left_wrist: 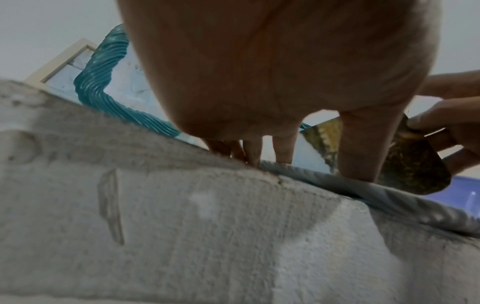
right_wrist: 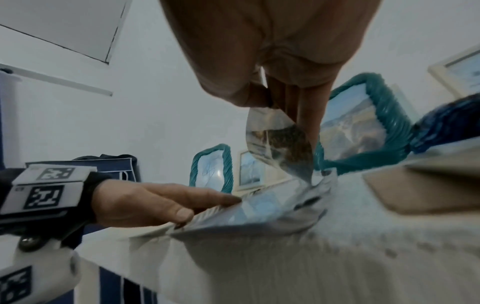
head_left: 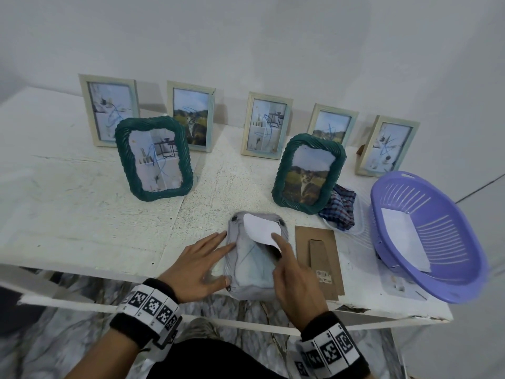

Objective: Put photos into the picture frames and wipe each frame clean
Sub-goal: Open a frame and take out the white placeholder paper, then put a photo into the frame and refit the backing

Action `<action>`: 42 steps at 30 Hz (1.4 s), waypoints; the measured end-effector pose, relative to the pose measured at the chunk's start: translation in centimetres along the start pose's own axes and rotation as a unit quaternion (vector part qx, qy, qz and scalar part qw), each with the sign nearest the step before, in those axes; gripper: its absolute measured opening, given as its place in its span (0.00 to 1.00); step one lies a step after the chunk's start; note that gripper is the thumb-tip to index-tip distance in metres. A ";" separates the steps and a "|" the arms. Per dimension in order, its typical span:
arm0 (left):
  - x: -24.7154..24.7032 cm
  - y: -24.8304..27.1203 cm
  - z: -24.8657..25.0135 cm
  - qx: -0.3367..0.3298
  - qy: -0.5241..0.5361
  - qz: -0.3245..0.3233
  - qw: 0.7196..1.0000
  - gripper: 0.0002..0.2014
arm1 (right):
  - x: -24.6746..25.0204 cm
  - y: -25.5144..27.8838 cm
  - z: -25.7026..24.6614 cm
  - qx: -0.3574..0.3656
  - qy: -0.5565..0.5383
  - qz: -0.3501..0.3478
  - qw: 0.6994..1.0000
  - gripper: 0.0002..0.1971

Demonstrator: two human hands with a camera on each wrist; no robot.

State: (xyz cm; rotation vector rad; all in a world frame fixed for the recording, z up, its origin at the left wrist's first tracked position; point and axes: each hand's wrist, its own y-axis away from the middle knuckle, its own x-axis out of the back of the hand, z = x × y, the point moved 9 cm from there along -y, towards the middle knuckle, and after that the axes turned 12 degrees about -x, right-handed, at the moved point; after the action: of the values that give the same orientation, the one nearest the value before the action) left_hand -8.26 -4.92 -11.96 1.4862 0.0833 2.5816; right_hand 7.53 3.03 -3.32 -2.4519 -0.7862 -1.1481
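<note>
A pale grey frame [head_left: 251,272] lies face down at the table's front edge. My left hand [head_left: 216,258] rests flat on its left side, fingers straight, thumb at the near corner. My right hand [head_left: 278,247] pinches a photo [head_left: 259,228] that curls upward, white back showing, its lower end in the frame's opening. In the right wrist view the photo [right_wrist: 283,144] hangs from my fingers over the frame [right_wrist: 259,211], printed side showing. In the left wrist view my fingers [left_wrist: 283,148] press the frame's ribbed edge [left_wrist: 389,201].
A brown cardboard backing [head_left: 319,263] lies right of the frame. A purple basket [head_left: 451,269] holding white paper stands at the far right, beside a checked cloth [head_left: 341,212]. Two green frames [head_left: 153,162] [head_left: 308,173] and several cream frames [head_left: 266,125] stand behind.
</note>
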 end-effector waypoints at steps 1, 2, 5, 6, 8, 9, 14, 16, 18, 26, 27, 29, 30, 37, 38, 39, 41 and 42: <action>0.0 0.0 0.1 0.001 -0.005 -0.004 1.000 0.38 | 0.7 0.1 0.2 -0.007 -0.008 0.012 1.000 0.33; 0.1 0.0 0.1 0.001 -0.009 -0.006 1.000 0.38 | 1.6 0.3 0.3 -0.009 -0.014 0.028 0.999 0.36; 0.2 -0.1 0.2 0.006 -0.007 -0.013 1.000 0.38 | 4.5 0.7 1.2 -0.001 0.014 0.097 0.995 0.37; 0.3 -0.1 0.1 0.007 -0.003 -0.013 1.000 0.38 | 5.2 0.8 1.9 -0.010 0.027 0.117 0.993 0.35; 0.4 -0.1 0.0 0.009 0.000 -0.014 1.000 0.38 | 6.5 1.3 3.6 -0.038 0.035 0.154 0.987 0.29; 0.3 -0.2 -0.1 0.010 -0.002 -0.018 1.000 0.39 | 7.2 1.6 4.5 -0.051 0.023 0.170 0.984 0.24; 1.6 -0.7 -0.2 0.024 0.006 -0.007 1.000 0.49 | 9.0 4.9 12.0 -0.189 -0.134 0.140 0.963 0.15; 3.0 -1.4 0.4 0.017 0.002 0.033 0.999 0.45 | 9.3 7.1 15.2 -0.250 -0.210 0.134 0.936 0.15; 4.4 -2.9 1.9 -0.013 -0.004 0.073 0.997 0.44 | 9.6 9.5 17.9 -0.303 -0.263 0.144 0.905 0.16; 4.0 -14.3 14.0 -0.211 -0.007 0.066 0.975 0.32 | 11.5 15.3 22.6 -0.391 -0.269 0.194 0.859 0.15; 3.8 -15.8 15.6 -0.240 -0.019 0.069 0.968 0.28 | 11.7 15.6 22.9 -0.396 -0.246 0.189 0.864 0.16; 3.0 -18.8 18.3 -0.267 -0.048 0.049 0.961 0.25 | 12.1 15.8 23.0 -0.394 -0.197 0.168 0.882 0.19; 2.5 -20.3 19.2 -0.264 -0.066 0.030 0.962 0.25 | 12.3 15.9 23.0 -0.389 -0.169 0.159 0.891 0.21; 1.0 -25.5 22.3 -0.240 -0.098 0.026 0.966 0.21 | 14.0 15.7 23.1 -0.330 0.002 0.141 0.933 0.23; 1.3 -25.6 22.6 -0.241 -0.099 0.040 0.965 0.20 | 14.2 15.6 23.0 -0.324 0.016 0.139 0.936 0.20; 1.7 -25.7 23.0 -0.246 -0.098 0.052 0.963 0.19 | 14.4 15.4 22.9 -0.318 0.034 0.135 0.938 0.17; 2.4 -25.8 23.4 -0.254 -0.092 0.065 0.961 0.18 | 14.4 14.7 23.3 -0.323 0.071 0.122 0.936 0.17; 2.6 -25.9 23.4 -0.254 -0.086 0.067 0.961 0.18 | 14.4 14.1 23.5 -0.329 0.090 0.118 0.933 0.18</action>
State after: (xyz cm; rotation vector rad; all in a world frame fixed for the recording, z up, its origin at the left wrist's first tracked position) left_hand 13.53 20.28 -1.21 1.5328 -0.6705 2.2997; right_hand 37.74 8.40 -7.52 -2.7767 -0.0287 -1.7113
